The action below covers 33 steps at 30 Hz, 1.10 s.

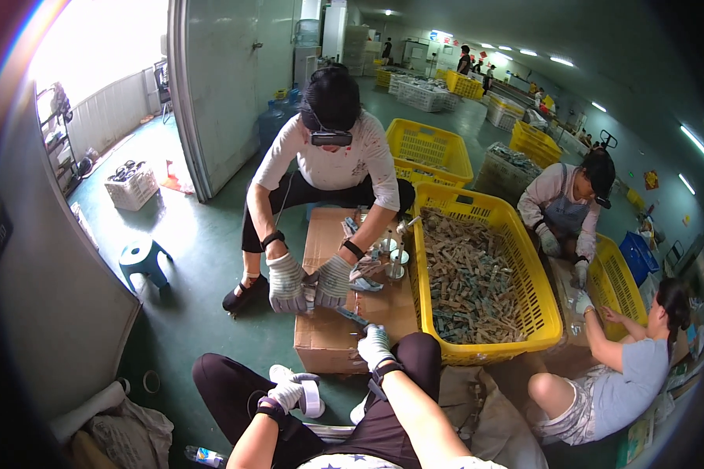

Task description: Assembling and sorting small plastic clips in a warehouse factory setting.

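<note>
My left hand (287,393), in a pale knitted glove, is closed on a wide roll of whitish tape (313,399) above my lap. My right hand (375,349), gloved too, reaches to the near edge of a cardboard box (328,341). Its fingers are closed at the near end of a flat blue-grey strip (352,316); the exact grip is small in view. Across the box, a co-worker's two gloved hands (309,288) hold a small greyish bundle close to the strip's far end. More bluish pieces (365,283) and clear round containers (396,266) lie on the box.
Right of the box stands a yellow crate (489,353) heaped with small brown and green strips, with another yellow crate (430,148) behind. Two people work at the right beside a further yellow crate (619,273). A teal stool (143,258) and white basket (131,189) stand left; sacking (477,399) lies right of my legs.
</note>
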### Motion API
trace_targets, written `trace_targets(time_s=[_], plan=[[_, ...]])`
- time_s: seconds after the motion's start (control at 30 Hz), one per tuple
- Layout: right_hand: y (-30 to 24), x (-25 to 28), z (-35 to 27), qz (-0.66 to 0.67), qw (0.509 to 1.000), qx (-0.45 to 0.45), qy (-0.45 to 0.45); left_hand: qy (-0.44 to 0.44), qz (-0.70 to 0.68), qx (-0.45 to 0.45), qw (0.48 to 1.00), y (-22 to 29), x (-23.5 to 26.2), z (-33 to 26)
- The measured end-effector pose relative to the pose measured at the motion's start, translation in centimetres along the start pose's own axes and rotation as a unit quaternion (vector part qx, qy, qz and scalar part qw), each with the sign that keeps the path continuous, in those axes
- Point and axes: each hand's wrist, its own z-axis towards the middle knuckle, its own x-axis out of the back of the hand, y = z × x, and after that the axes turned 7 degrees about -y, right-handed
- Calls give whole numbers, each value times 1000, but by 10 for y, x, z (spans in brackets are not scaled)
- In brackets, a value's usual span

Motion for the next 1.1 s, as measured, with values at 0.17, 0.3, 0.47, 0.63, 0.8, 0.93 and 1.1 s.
trace_targets(time_s=[0.17, 0.3, 0.47, 0.63, 0.8, 0.93, 1.1], plan=[[-9, 11, -33, 172, 979, 92, 63, -12, 79, 14, 997, -22, 12, 5], [-10, 18, -49, 416, 907, 15, -66, -29, 21, 31, 999, -9, 0, 4], [-34, 29, -62, 466, 880, -2, -94, 26, -18, -22, 999, 16, -8, -1], [-43, 39, -75, 399, 903, 21, -157, -34, -82, 16, 996, 13, 12, 12], [-34, 35, -73, 300, 902, 59, -305, 21, -98, 8, 995, 36, -20, -10], [-78, 43, -81, 172, 906, 104, -372, 21, -68, 8, 997, 30, -13, -5], [-96, 29, -64, -137, 897, 322, -271, -1, -109, -13, 994, 24, -7, -3]])
